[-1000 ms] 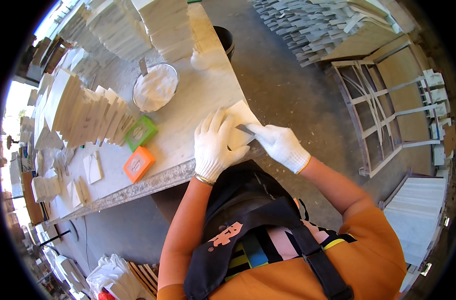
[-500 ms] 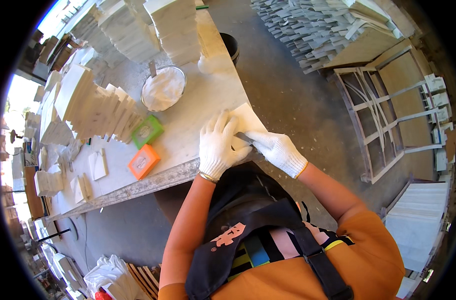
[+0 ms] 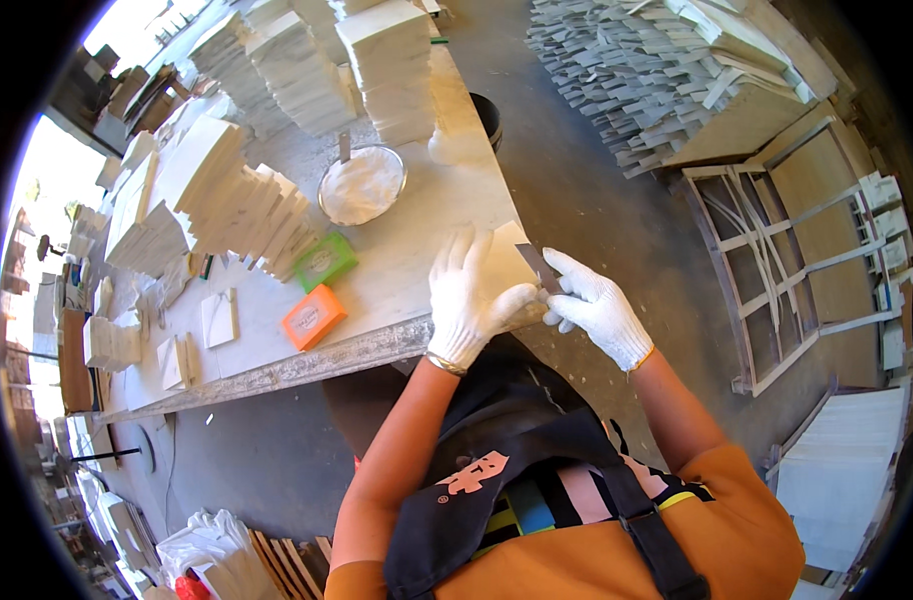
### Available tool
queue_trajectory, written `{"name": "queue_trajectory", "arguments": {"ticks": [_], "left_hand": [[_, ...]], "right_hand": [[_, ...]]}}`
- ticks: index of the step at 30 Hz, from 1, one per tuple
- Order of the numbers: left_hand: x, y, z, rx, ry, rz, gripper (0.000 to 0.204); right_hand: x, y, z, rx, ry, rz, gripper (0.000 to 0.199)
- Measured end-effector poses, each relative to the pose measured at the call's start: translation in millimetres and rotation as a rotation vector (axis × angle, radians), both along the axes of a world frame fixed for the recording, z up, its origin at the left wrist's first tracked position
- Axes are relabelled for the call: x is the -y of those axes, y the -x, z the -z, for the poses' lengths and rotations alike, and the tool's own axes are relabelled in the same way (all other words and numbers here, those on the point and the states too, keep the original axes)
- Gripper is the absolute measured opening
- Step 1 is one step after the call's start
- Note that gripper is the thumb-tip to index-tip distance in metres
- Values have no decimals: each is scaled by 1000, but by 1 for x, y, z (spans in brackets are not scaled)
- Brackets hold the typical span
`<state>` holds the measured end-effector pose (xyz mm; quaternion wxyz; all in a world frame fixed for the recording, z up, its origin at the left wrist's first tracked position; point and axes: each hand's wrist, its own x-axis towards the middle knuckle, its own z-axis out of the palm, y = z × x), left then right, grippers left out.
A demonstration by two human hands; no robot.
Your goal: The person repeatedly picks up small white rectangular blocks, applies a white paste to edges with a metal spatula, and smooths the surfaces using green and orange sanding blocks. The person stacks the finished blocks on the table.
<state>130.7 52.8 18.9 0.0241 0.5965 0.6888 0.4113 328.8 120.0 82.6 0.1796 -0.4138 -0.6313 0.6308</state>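
Observation:
My left hand (image 3: 469, 300), in a white glove, lies flat with spread fingers on a pale square tile (image 3: 505, 262) at the near right corner of the dusty work table (image 3: 277, 372). My right hand (image 3: 594, 305), also gloved, grips a thin grey metal scraper blade (image 3: 537, 266) whose tip rests against the tile's right edge. Both hands sit close together at the table corner.
A metal bowl of white paste (image 3: 362, 186) with a tool in it stands mid-table. A green box (image 3: 326, 261) and an orange box (image 3: 314, 317) lie left of my hands. Stacks of white tiles (image 3: 237, 205) fill the table's far side. Wooden frames (image 3: 807, 250) stand at right.
The hands stay on the tile at the table corner; the scraper blade has shifted slightly along the tile's edge. The view has tilted a little.

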Motion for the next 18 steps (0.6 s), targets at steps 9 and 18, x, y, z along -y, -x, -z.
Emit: {"name": "queue_trajectory", "arguments": {"ticks": [9, 18], "left_hand": [[15, 15, -2, 22, -60, -277, 79], [52, 18, -29, 746, -29, -36, 35]], "right_hand": [[18, 25, -29, 49, -64, -62, 58], [13, 66, -27, 41, -101, -170, 52]]}}
